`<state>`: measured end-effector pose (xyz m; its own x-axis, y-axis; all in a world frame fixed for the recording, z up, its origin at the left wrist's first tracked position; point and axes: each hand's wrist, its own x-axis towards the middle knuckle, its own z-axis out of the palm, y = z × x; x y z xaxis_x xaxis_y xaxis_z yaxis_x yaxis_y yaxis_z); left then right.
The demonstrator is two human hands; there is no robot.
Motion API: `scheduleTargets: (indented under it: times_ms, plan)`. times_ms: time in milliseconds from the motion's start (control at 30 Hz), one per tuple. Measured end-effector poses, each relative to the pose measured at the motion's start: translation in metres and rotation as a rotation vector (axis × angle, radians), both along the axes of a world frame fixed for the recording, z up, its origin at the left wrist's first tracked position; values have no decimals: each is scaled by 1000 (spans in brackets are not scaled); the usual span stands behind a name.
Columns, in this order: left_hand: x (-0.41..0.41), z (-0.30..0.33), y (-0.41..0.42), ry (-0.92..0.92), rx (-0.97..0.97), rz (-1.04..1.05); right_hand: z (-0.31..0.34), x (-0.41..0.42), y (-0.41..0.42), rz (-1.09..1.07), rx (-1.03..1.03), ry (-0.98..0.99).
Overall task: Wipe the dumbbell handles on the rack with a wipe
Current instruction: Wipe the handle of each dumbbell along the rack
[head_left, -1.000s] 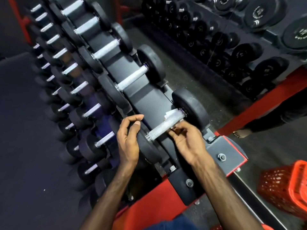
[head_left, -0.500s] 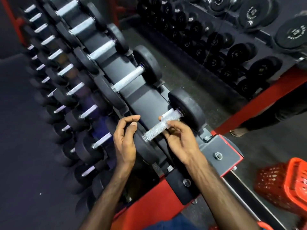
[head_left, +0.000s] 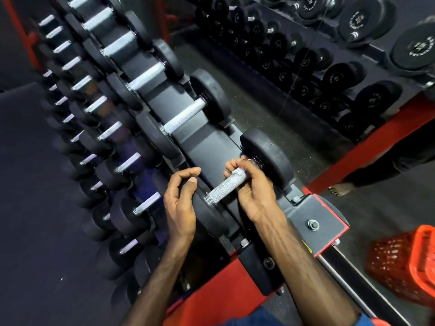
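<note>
Head view: your rack (head_left: 211, 147) runs diagonally away, and the nearest dumbbell handle (head_left: 226, 188) lies at its near end, long axis slanting from lower left up to the right-hand weight. Your right hand (head_left: 253, 187) is on it, fingers (head_left: 231, 165) curled over the upper end with the wipe (head_left: 237, 171) pinched beneath. Your left hand (head_left: 181, 201) hovers beside the lower end, fingers loosely curled, empty.

Nearest dumbbell's knurled silver handle (head_left: 227, 187) lies across the black rack (head_left: 207, 147), black weights both ends; white wipe (head_left: 237, 171) (barely visible) wrapped at its far end.
</note>
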<state>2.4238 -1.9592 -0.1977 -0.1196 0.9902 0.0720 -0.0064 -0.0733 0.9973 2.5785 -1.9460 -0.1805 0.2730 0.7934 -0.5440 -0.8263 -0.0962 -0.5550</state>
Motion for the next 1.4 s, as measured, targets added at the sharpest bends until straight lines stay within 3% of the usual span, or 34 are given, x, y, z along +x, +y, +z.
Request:
scheduleTargets:
  times_ms: [167, 333, 467, 633, 800, 933, 1000, 1100, 1267, 1400]
  plan:
    - [0, -2, 0, -8, -10, -7, -1, -25, -20, 176, -34, -85]
    - [-1, -2, 1, 5, -9, 0, 1, 6, 1, 24, 5, 39]
    - [-1, -2, 0, 10, 10, -5, -2, -18, -22, 169, -18, -46]
    - [-1, -2, 2, 16, 0, -5, 1, 7, -2, 52, 12, 43]
    - [-1, -2, 1, 10, 7, -2, -7, -30, -29, 301, 10, -142]
    - [-2, -2, 1, 20, 1, 2, -1, 0, -9, 83, 36, 42]
    - [0, -2, 1, 26, 6, -3, 1, -3, -12, 96, 18, -19]
    - [-1, -2, 0, 10, -1, -1, -4, -23, -31, 305, -2, -132]
    - [0, -1, 1, 9, -5, 11, -6, 7, -37, 26, 49, 30]
    - [0, -1, -1, -13, -15, 9, -16, 2, -61, 110, 18, -152]
